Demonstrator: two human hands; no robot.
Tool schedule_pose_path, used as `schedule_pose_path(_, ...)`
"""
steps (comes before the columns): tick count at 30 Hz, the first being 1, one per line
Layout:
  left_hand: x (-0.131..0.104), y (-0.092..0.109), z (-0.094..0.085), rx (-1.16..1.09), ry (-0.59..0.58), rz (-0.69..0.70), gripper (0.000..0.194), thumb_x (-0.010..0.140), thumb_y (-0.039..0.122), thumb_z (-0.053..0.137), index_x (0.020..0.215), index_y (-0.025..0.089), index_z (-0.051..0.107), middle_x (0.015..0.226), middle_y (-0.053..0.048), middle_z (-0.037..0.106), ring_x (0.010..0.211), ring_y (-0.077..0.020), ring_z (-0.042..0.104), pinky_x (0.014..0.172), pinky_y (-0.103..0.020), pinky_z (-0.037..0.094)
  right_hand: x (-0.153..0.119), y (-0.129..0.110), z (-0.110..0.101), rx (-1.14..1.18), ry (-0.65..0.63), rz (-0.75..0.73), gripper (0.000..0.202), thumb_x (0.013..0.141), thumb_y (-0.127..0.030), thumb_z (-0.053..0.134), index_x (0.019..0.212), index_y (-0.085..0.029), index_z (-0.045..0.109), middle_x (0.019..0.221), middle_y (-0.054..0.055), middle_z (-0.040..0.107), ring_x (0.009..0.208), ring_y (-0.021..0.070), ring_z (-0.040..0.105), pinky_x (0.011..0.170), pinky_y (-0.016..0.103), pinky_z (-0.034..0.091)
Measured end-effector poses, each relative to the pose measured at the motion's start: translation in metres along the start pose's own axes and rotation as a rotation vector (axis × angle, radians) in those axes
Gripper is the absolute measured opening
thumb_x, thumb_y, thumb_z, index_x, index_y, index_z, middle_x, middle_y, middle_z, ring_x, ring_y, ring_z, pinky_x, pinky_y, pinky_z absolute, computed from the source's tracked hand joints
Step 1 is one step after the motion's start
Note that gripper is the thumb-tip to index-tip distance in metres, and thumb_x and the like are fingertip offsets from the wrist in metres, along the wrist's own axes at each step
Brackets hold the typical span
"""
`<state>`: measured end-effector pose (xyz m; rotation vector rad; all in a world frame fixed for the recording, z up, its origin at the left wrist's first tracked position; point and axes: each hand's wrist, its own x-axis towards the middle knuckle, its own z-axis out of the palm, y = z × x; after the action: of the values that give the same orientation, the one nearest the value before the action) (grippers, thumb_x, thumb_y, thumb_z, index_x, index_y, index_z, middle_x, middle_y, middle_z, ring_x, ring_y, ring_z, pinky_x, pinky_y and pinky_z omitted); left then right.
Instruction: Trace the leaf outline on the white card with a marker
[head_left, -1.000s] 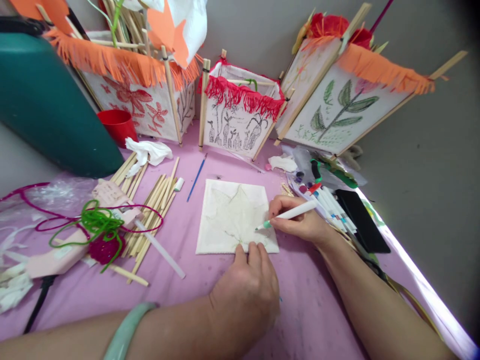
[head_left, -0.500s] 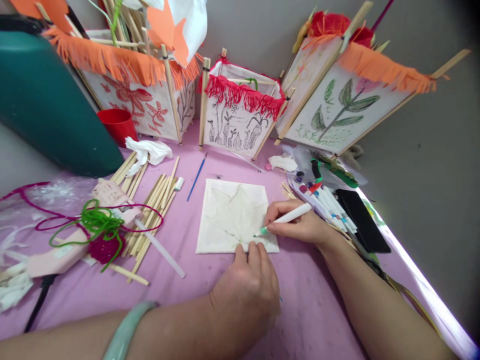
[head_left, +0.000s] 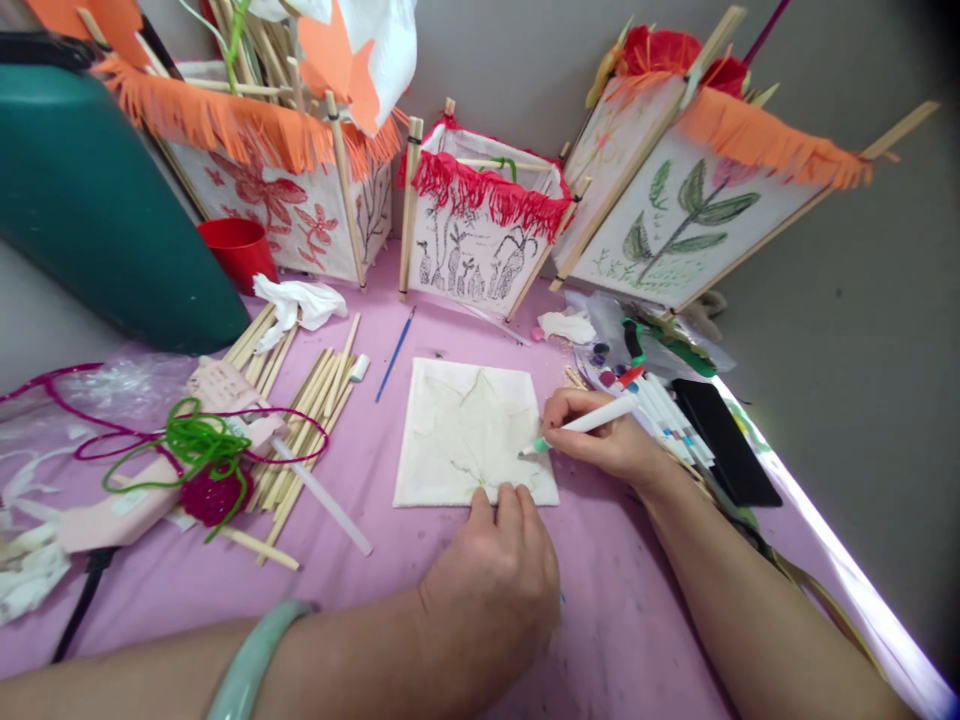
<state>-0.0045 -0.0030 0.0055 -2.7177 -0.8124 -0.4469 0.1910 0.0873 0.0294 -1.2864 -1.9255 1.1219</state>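
Observation:
A white square sheet [head_left: 435, 470] of cloth or paper lies flat on the table, with a faint leaf outline [head_left: 469, 420] in pale green showing on it. My left hand [head_left: 499, 570] rests its fingertips on the sheet's near edge, thumb slightly apart from the fingers, not gripping anything. At the right side, my right hand [head_left: 600, 435] pinches a white marker [head_left: 596, 415] with a green tip end. The marker slants down to the left, its tip over the right part of the sheet; whether it touches is too fine to tell.
Wooden sticks [head_left: 307, 420], a pink glue gun [head_left: 127, 510] and green cord [head_left: 196, 440] lie left. A blue brush [head_left: 395, 355] lies behind the sheet. Decorated lanterns [head_left: 480, 240] stand at the back. Several markers [head_left: 679, 425] and a black phone-like slab [head_left: 726, 440] lie right.
My right hand has shifted slightly right and up with the marker, its tip moving the same way over the sheet. My left hand has stayed in place.

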Motion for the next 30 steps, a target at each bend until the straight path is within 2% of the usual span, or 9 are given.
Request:
schedule_pose_path(4, 0.002, -0.001, -0.005, -0.015, -0.061, -0.032, 0.033, 0.089, 0.021, 0.041, 0.103, 0.007, 0.067, 0.103, -0.018, 0.066, 0.097, -0.0285, 0.06, 0.076, -0.044, 0.054, 0.0, -0.001, 0.004, 0.023, -0.033, -0.004, 0.017, 0.074, -0.032, 0.068, 0.073, -0.016, 0.061, 0.061, -0.001, 0.056, 0.048, 0.0078, 0.046, 0.044, 0.02, 0.034)
schedule_pose_path(9, 0.003, -0.002, -0.008, -0.009, -0.098, -0.011, 0.031, 0.089, 0.022, 0.042, 0.096, 0.007, 0.068, 0.094, -0.018, 0.066, 0.087, -0.0271, 0.06, 0.07, -0.044, 0.054, 0.001, 0.0, 0.005, -0.005, -0.074, -0.017, 0.015, 0.075, -0.029, 0.068, 0.073, -0.015, 0.062, 0.061, -0.001, 0.058, 0.05, 0.0076, 0.047, 0.046, 0.02, 0.035)
schedule_pose_path(16, 0.003, -0.003, -0.007, -0.006, -0.121, 0.046, 0.03, 0.088, 0.021, 0.043, 0.093, 0.007, 0.069, 0.088, -0.018, 0.067, 0.084, -0.0276, 0.06, 0.066, -0.045, 0.054, 0.001, 0.002, 0.003, -0.018, -0.067, -0.014, 0.015, 0.071, -0.025, 0.064, 0.062, -0.015, 0.055, 0.055, -0.002, 0.052, 0.049, 0.0079, 0.042, 0.045, 0.02, 0.032)
schedule_pose_path(21, 0.001, -0.001, -0.006, 0.001, -0.113, 0.05, 0.03, 0.087, 0.023, 0.045, 0.097, 0.005, 0.068, 0.095, -0.021, 0.066, 0.086, -0.0287, 0.06, 0.067, -0.047, 0.054, -0.002, -0.003, 0.007, 0.05, 0.045, -0.044, 0.015, 0.075, -0.028, 0.062, 0.066, -0.015, 0.057, 0.056, -0.002, 0.052, 0.047, 0.0072, 0.041, 0.043, 0.02, 0.031)
schedule_pose_path(25, 0.0, 0.0, -0.006, -0.003, -0.078, 0.019, 0.036, 0.089, 0.025, 0.041, 0.107, 0.004, 0.065, 0.106, -0.023, 0.065, 0.092, -0.0303, 0.061, 0.071, -0.048, 0.054, -0.002, -0.008, 0.013, 0.002, -0.036, -0.046, 0.014, 0.075, -0.027, 0.063, 0.069, -0.015, 0.06, 0.058, -0.001, 0.055, 0.049, 0.0079, 0.044, 0.045, 0.02, 0.033)
schedule_pose_path(30, 0.0, 0.0, -0.007, -0.011, -0.043, 0.015, 0.035, 0.088, 0.024, 0.042, 0.103, 0.005, 0.067, 0.103, -0.022, 0.066, 0.092, -0.0312, 0.062, 0.071, -0.048, 0.054, 0.0, -0.011, 0.014, -0.05, -0.093, -0.026, 0.014, 0.075, -0.027, 0.063, 0.072, -0.014, 0.062, 0.063, 0.002, 0.06, 0.054, 0.0095, 0.049, 0.048, 0.02, 0.036)
